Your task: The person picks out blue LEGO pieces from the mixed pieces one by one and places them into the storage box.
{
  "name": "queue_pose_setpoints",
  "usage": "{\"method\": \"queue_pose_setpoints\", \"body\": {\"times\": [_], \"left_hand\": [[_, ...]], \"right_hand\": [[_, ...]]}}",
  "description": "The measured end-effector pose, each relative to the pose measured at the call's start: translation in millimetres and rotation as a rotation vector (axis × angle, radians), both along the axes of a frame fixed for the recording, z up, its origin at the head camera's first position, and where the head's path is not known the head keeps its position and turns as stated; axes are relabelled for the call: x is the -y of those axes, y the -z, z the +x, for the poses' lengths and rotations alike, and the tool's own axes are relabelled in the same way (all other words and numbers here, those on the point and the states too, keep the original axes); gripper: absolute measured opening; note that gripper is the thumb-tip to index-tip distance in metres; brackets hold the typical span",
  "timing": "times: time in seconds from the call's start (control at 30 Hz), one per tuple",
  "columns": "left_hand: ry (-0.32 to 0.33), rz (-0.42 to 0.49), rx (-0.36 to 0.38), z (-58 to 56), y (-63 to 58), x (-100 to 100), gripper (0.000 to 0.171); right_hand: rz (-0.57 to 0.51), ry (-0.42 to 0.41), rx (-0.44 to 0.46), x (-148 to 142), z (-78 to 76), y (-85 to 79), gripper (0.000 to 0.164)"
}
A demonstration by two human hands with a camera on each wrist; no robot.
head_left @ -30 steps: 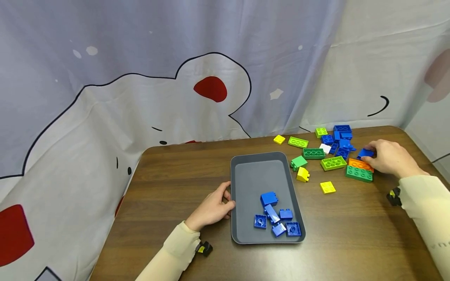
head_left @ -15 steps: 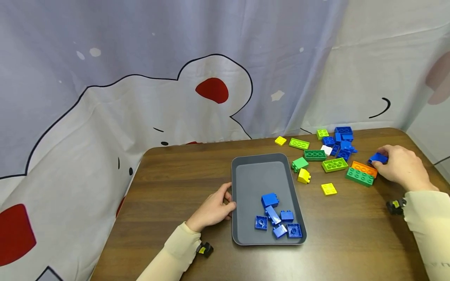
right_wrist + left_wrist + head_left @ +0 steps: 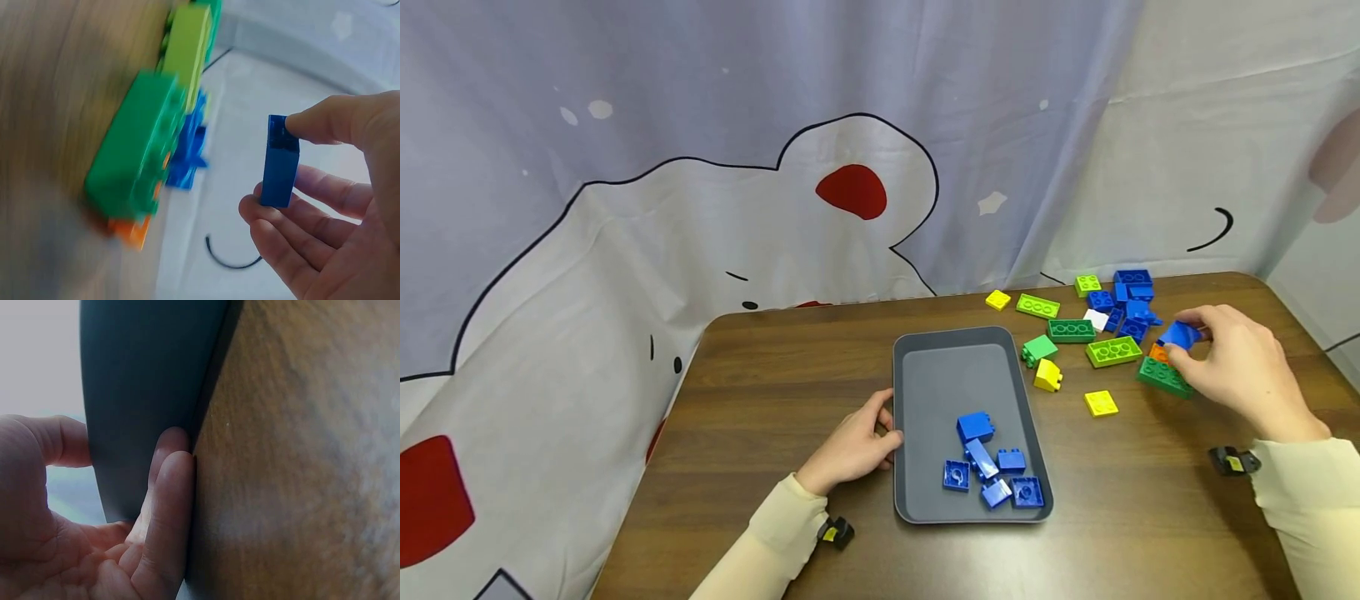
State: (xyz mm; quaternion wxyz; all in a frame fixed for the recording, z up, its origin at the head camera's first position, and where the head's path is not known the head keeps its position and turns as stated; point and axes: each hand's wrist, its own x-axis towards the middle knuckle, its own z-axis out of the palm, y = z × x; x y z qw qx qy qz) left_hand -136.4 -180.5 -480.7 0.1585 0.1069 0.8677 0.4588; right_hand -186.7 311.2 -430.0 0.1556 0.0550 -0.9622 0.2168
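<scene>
My right hand (image 3: 1243,367) pinches a blue toy building brick (image 3: 1180,335) between thumb and fingers, above the green brick (image 3: 1163,377) and the partly covered orange brick (image 3: 1160,353). In the right wrist view the blue brick (image 3: 280,169) stands between the thumb on top and the fingers below. At the left side of a grey tray (image 3: 951,358), my left hand (image 3: 852,442) holds the rim. The left wrist view has its thumb at the tray's (image 3: 137,381) upper edge and its fingers against the outer wall, close to the table. Several blue bricks (image 3: 975,427) lie in the tray's near half.
A cluster of blue bricks (image 3: 1133,312) lies at the back right, with a white piece (image 3: 1096,319) beside it. Between tray and cluster are green bricks (image 3: 1071,331), a light-green brick (image 3: 1113,352) and yellow ones (image 3: 1101,404). Behind the wooden table (image 3: 775,375) hangs a curtain (image 3: 700,233).
My right hand first shifts right with the blue brick, then comes back left, raising it over the orange brick and tilting it. My left hand stays at the tray.
</scene>
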Motion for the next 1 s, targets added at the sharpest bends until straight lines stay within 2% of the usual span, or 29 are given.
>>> {"method": "queue_pose_setpoints", "body": {"times": [0.17, 0.47, 0.67, 1.0], "left_hand": [[0.001, -0.001, 0.002, 0.3, 0.1, -1, 0.072], [0.0, 0.006, 0.001, 0.9, -1.4, -1, 0.072], [0.004, 0.001, -0.002, -0.2, -2.9, -1, 0.072], [0.004, -0.011, -0.006, 0.2, -2.2, 0, 0.072]], "right_hand": [[-0.019, -0.082, -0.048, 20, 13.2, -3.5, 0.049], [0.014, -0.214, -0.109, 60, 30.2, -11.9, 0.045], [0.016, -0.333, -0.177, 84, 42.5, -11.6, 0.042], [0.046, -0.478, -0.147, 118, 59.9, -4.7, 0.042]]}}
